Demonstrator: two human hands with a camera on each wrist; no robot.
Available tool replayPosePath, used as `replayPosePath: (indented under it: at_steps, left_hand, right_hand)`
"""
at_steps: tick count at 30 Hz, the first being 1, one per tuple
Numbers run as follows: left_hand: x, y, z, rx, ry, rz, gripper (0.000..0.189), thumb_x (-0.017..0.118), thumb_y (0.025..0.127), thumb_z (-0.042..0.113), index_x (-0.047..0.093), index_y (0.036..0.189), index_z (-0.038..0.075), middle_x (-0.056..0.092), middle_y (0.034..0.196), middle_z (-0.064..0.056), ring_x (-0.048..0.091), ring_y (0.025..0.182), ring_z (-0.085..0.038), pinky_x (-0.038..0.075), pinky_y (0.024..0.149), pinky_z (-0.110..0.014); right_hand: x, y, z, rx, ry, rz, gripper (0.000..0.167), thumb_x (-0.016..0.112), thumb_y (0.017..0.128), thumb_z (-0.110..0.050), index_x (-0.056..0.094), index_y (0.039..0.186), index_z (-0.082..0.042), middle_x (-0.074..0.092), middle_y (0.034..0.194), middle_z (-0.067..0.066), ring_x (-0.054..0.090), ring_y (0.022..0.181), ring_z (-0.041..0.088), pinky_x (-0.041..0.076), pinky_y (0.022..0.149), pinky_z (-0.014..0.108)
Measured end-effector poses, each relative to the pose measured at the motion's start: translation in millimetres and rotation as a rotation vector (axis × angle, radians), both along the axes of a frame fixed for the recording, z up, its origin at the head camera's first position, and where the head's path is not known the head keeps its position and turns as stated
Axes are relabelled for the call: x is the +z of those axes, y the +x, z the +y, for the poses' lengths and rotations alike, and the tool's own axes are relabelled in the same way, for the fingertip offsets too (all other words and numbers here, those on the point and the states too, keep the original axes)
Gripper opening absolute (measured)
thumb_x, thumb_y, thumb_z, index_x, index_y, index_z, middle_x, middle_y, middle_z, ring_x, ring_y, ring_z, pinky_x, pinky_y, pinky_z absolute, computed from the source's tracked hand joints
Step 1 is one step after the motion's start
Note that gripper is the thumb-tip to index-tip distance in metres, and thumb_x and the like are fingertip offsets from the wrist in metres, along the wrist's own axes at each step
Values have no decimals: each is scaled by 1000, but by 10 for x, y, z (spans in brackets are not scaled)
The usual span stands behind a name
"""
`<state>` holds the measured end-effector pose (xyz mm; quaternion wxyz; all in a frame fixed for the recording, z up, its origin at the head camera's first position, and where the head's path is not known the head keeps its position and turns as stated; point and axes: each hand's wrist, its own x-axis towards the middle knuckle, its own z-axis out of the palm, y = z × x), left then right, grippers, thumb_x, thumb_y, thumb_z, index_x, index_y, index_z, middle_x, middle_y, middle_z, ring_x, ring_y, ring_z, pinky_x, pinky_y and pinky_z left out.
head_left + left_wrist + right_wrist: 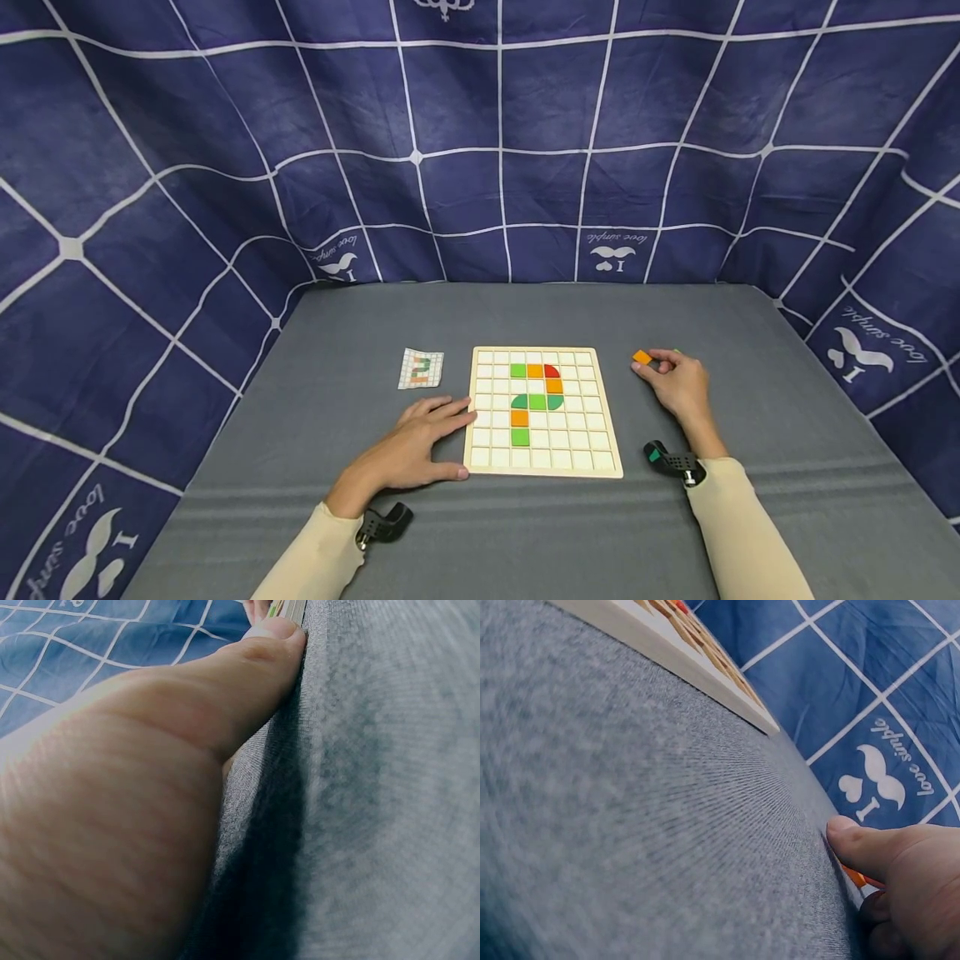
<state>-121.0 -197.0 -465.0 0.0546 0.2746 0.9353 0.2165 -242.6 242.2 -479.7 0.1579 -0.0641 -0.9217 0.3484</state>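
A square wooden grid board (543,471) lies on the table with several coloured tiles set in its cells. Green and orange squares, green rounded pieces and a red rounded piece (552,371) form a bent line on it. My left hand (416,442) rests at the board's left edge, fingers spread, with fingertips and thumb right at the rim. Off to the right of the board, my right hand (681,390) pinches an orange square tile (642,357) between thumb and fingers, low over the table. In the right wrist view the thumb and fingers mostly hide this tile (853,876).
A small pattern card (421,369) with a coloured figure on a grid lies left of the board. A bit of green (677,351) peeks out behind my right hand. Blue curtain (465,192) with white lines hangs around the grey table (525,317).
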Motion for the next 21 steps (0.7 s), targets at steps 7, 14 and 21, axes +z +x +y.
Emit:
replayPosePath:
  at_steps: [7, 14, 21]
  left_hand:
    - [-9, -7, 1, -4, -3, 5, 86, 68, 84, 67, 34, 157, 36, 26, 166, 11, 19, 155, -24, 19, 120, -58]
    - [-13, 1, 4, -1, -8, -4, 86, 67, 84, 68, 34, 157, 37, 25, 167, 12, 18, 155, -24, 20, 120, -58]
    - [-16, -2, 3, 4, -10, 8, 86, 67, 84, 68, 35, 157, 36, 26, 166, 13, 20, 154, -24, 19, 120, -58]
  right_hand:
    - [17, -12, 2, -23, -4, -15, 37, 80, 86, -28, 76, 112, 0, 53, 67, 2, 46, 59, 18, 33, 57, 29]
    - [20, 10, -3, -9, 8, -4, 29, 78, 88, -23, 77, 107, -1, 52, 68, 3, 44, 59, 19, 32, 57, 29]
    - [15, 6, -36, 13, 15, 21, 27, 78, 89, -20, 76, 107, 0, 51, 68, 2, 44, 60, 18, 32, 60, 30]
